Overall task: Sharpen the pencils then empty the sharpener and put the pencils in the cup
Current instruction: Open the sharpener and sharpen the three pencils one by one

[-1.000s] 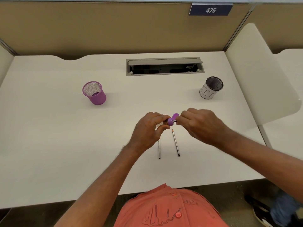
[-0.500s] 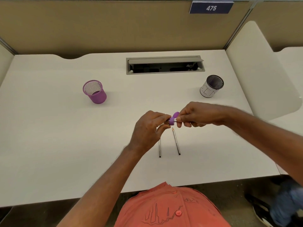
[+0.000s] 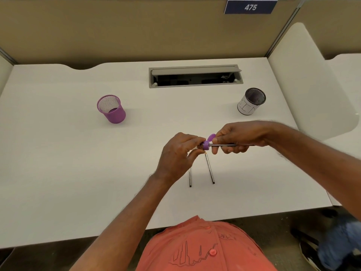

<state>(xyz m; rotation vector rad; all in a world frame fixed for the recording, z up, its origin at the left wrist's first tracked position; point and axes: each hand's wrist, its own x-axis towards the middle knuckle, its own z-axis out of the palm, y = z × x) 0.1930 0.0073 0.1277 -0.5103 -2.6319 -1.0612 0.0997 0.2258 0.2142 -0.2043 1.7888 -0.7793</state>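
My left hand (image 3: 178, 153) pinches a small purple sharpener (image 3: 206, 145) whose lid is flipped up. My right hand (image 3: 240, 136) grips a dark pencil (image 3: 222, 145) that lies level with its tip inside the sharpener. Two more dark pencils lie on the white desk (image 3: 68, 163) just below my hands: one (image 3: 209, 168) in full view, the other (image 3: 190, 178) half hidden under my left wrist. A purple mesh cup (image 3: 111, 108) stands at the left. A black mesh cup with a white paper wrap (image 3: 251, 101) stands at the right.
A grey cable tray (image 3: 195, 76) is sunk into the desk's far middle. Tan partition walls close the back. A white side panel (image 3: 312, 85) rises at the right edge. The desk's near edge runs just above my orange shirt.
My right hand has turned and drawn back to the right, so more of the pencil's shaft shows between the hands. The left hand and sharpener have stayed in place.
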